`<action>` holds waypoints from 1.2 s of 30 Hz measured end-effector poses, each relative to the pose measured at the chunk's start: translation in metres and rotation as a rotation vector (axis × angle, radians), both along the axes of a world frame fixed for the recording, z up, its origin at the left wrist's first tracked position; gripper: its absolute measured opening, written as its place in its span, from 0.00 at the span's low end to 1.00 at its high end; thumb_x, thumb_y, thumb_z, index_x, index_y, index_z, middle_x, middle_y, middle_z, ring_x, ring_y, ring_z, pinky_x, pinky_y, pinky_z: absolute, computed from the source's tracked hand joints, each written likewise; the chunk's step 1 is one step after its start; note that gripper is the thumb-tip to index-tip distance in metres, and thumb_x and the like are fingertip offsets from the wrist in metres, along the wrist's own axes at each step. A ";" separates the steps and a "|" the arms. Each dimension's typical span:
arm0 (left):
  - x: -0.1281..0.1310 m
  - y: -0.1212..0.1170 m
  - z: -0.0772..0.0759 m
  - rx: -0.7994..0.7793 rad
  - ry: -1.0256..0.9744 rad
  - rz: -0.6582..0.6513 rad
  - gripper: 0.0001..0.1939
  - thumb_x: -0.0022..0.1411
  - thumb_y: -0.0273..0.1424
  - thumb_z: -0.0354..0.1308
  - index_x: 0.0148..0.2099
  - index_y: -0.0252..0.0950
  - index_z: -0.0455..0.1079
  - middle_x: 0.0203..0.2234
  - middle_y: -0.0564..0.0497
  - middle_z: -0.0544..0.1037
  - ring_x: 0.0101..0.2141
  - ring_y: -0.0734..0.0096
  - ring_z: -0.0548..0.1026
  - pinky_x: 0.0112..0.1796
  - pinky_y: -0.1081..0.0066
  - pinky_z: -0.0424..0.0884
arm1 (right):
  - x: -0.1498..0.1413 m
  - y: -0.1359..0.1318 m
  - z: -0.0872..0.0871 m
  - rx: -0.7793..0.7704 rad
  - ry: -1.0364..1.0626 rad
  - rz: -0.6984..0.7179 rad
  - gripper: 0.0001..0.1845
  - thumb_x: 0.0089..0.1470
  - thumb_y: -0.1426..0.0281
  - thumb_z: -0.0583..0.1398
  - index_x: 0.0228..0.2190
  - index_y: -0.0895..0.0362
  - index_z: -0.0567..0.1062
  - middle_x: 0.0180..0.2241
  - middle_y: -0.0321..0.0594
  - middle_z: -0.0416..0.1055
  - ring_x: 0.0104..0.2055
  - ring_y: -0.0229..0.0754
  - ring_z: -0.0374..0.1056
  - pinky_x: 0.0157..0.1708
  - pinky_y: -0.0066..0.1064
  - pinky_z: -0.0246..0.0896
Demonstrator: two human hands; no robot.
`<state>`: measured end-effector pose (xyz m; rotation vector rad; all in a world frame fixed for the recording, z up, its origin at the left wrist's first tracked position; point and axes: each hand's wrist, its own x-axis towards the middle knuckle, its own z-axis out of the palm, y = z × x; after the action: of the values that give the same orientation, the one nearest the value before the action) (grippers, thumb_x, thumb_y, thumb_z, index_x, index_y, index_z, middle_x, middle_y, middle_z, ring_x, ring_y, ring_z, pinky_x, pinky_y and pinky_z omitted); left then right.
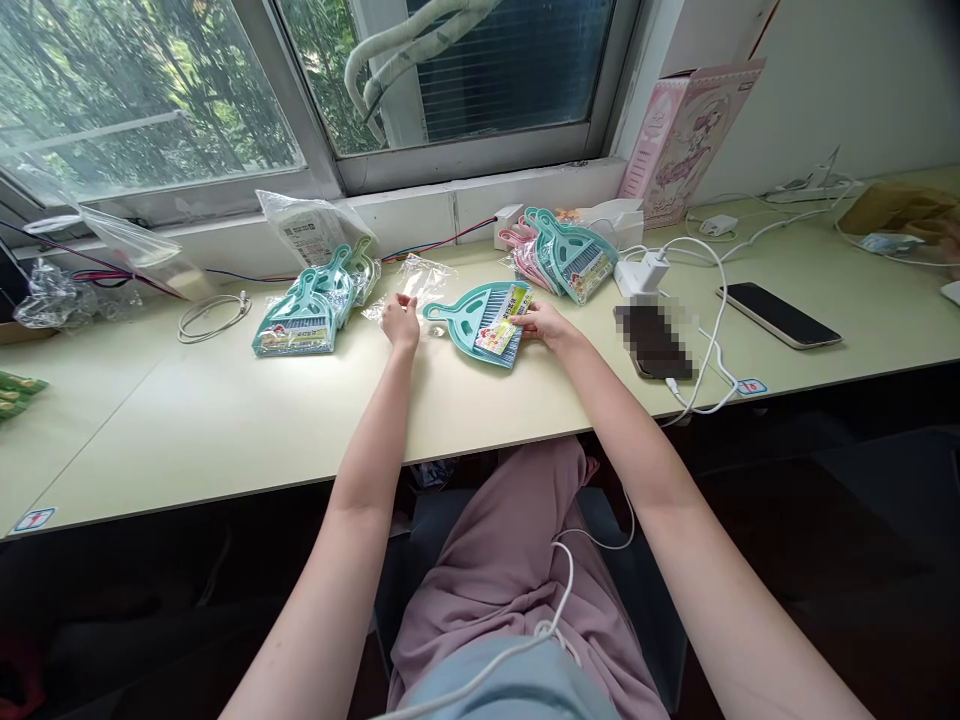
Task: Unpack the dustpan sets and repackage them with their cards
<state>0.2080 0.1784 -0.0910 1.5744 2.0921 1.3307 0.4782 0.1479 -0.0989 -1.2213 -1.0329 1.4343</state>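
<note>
Dustpan set (471, 325) | right hand (546, 325) pinching brush (511, 345) side | left hand (400, 322) beside handle (436, 312), grip unclear

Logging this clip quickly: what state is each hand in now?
Left hand: curled at the clear plastic bag; its grip cannot be told.
Right hand: closed, holding the teal dustpan-and-brush set by its edge.

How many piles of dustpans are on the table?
2: a teal pile left of the left hand, and a pink-and-teal pile beyond the right hand. The dustpan in the right hand is separate.
</note>
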 end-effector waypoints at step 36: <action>0.010 -0.015 0.027 0.014 -0.810 -0.386 0.39 0.70 0.54 0.22 0.66 0.42 0.61 0.58 0.40 0.72 0.60 0.62 0.70 0.56 0.59 0.69 | -0.002 -0.003 0.005 0.230 0.159 -0.038 0.21 0.42 0.70 0.73 0.37 0.53 0.72 0.41 0.40 0.79 0.48 0.47 0.75 0.50 0.43 0.75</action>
<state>0.2182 0.1634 -0.0645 1.0805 1.2261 1.4849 0.4762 0.1446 -0.0938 -0.9408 -1.0280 1.3204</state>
